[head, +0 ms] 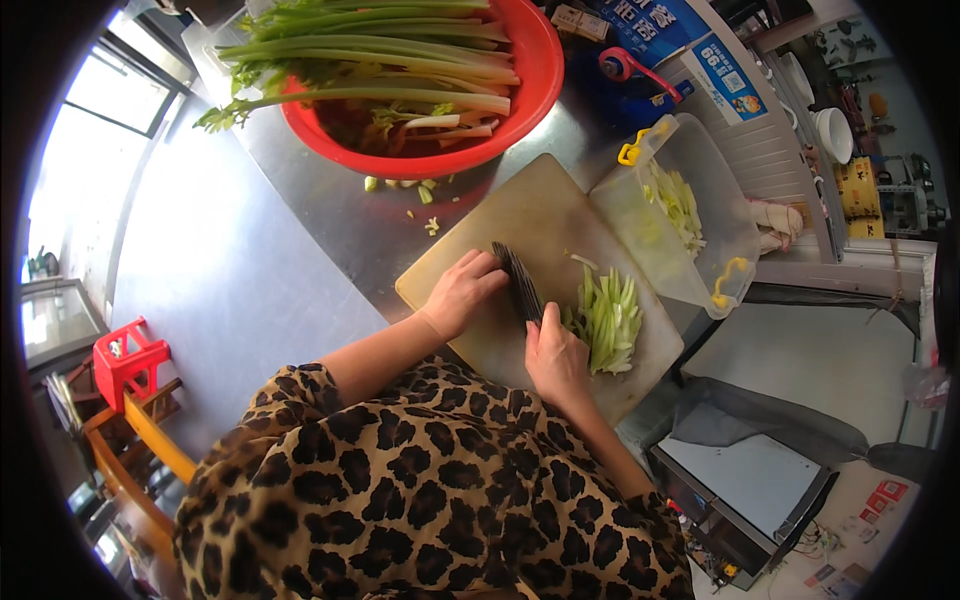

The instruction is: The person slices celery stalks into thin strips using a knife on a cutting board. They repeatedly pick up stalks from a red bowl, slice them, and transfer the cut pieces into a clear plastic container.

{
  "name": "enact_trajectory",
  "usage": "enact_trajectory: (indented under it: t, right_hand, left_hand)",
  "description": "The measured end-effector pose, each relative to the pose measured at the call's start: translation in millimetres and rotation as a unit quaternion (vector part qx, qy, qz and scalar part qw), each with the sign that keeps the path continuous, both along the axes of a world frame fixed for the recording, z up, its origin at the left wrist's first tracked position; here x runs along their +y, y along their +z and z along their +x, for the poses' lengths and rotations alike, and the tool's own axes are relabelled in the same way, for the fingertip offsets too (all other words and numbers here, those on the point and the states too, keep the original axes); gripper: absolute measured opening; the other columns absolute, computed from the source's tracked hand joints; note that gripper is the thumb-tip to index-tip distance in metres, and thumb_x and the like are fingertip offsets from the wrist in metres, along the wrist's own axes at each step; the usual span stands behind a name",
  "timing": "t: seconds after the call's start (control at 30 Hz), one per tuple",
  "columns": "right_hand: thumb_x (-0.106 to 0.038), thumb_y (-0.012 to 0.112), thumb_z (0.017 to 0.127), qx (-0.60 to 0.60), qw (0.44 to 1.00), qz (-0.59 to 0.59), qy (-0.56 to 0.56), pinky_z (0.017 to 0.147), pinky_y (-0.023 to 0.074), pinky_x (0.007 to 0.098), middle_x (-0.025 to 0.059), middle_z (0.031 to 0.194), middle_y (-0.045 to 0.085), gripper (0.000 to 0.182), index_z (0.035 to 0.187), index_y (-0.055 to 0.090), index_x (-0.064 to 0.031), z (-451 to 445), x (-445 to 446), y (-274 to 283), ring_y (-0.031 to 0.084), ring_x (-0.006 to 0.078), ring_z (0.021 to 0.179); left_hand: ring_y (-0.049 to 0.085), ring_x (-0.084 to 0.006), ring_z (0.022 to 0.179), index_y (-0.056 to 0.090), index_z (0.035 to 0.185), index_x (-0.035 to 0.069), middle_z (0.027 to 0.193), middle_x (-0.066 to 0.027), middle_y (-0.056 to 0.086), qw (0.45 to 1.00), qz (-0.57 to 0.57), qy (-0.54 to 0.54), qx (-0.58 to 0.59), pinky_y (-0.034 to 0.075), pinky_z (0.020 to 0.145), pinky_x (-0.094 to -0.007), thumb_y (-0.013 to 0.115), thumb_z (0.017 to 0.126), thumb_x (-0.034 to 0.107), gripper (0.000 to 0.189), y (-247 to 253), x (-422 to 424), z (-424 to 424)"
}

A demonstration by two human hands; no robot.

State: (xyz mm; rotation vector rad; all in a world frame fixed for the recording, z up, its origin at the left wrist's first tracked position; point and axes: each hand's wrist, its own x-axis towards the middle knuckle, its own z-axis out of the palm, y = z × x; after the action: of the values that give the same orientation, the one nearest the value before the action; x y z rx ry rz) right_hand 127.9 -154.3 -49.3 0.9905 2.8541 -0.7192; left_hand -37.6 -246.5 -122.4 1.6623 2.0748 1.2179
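My right hand (556, 356) grips a kitchen knife (519, 281), whose dark, streaked blade points away from me over the cutting board (540, 199). Beside the blade, toward its tip, is my left hand (465, 292) with curled fingers. Whether those fingers pinch anything is hidden. A pile of cut celery strips (613, 319) lies on the board to the right of my right hand. One pale piece (584, 262) rests apart, just above the pile.
Beyond the board, a red plastic basin (536, 97) holds long celery stalks (390, 56). Celery scraps (425, 194) lie on the metal tabletop (330, 217). A clear plastic box (720, 187) with yellow clasps, holding cut celery (675, 206), stands right of the board. A red stool (129, 361) is at far left.
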Motion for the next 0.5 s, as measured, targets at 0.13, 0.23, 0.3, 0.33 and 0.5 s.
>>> enact_trajectory:
  t: [0.13,0.23,0.3,0.33,0.5]
  right_hand:
    - [-0.018,0.058,0.092,-0.020,0.999,-0.012,-0.027,0.059,0.0467,0.0536,0.0246,0.072,0.063,0.025,0.106,0.045,-0.0013,-2.8,0.5,1.9,0.062,0.0446,0.068]
    - [-0.018,0.059,0.091,-0.012,0.999,-0.033,-0.003,0.057,0.0472,0.0521,0.0245,0.071,0.063,0.028,0.107,0.045,-0.0001,5.0,6.1,18.0,0.062,0.0450,0.068]
    - [-0.018,0.057,0.092,-0.027,0.999,-0.029,0.010,0.057,0.0481,0.0514,0.0233,0.072,0.063,0.024,0.103,0.044,-0.0010,5.3,3.4,22.0,0.063,0.0435,0.067]
    - [-0.018,0.056,0.092,-0.036,0.999,-0.027,0.014,0.057,0.0485,0.0510,0.0227,0.072,0.064,0.022,0.100,0.043,-0.0014,4.4,2.5,23.0,0.064,0.0428,0.067]
    - [-0.018,0.056,0.092,-0.007,1.000,-0.012,-0.019,0.059,0.0484,0.0524,0.0231,0.073,0.063,0.022,0.099,0.044,-0.0007,-5.1,-4.9,-3.6,0.062,0.0445,0.066]
  left_hand:
    - [0.054,-0.0306,0.094,0.061,0.098,0.006,0.100,-0.0107,0.055,0.999,0.002,-0.032,0.008,0.049,0.081,-0.0379,0.056,0.078,0.009,0.021,-3.9,-2.5,-4.2]
    - [0.054,-0.0276,0.094,0.059,0.096,0.006,0.097,-0.0090,0.054,0.998,0.004,-0.040,0.043,0.051,0.079,-0.0355,0.055,0.078,0.010,0.019,-5.8,-1.2,-4.4]
    - [0.055,-0.0287,0.096,0.060,0.100,0.006,0.102,-0.0094,0.056,0.997,-0.030,-0.057,0.037,0.050,0.079,-0.0368,0.056,0.076,0.008,0.024,-4.3,-2.3,-5.5]
    - [0.056,-0.0293,0.097,0.060,0.102,0.006,0.105,-0.0097,0.056,0.996,-0.047,-0.068,0.032,0.050,0.080,-0.0375,0.056,0.076,0.007,0.027,-2.3,-3.2,-5.3]
    - [0.056,-0.0265,0.093,0.061,0.092,0.008,0.098,-0.0076,0.056,0.997,-0.012,-0.045,0.064,0.051,0.077,-0.0353,0.056,0.075,0.008,0.018,11.5,-0.9,-7.4]
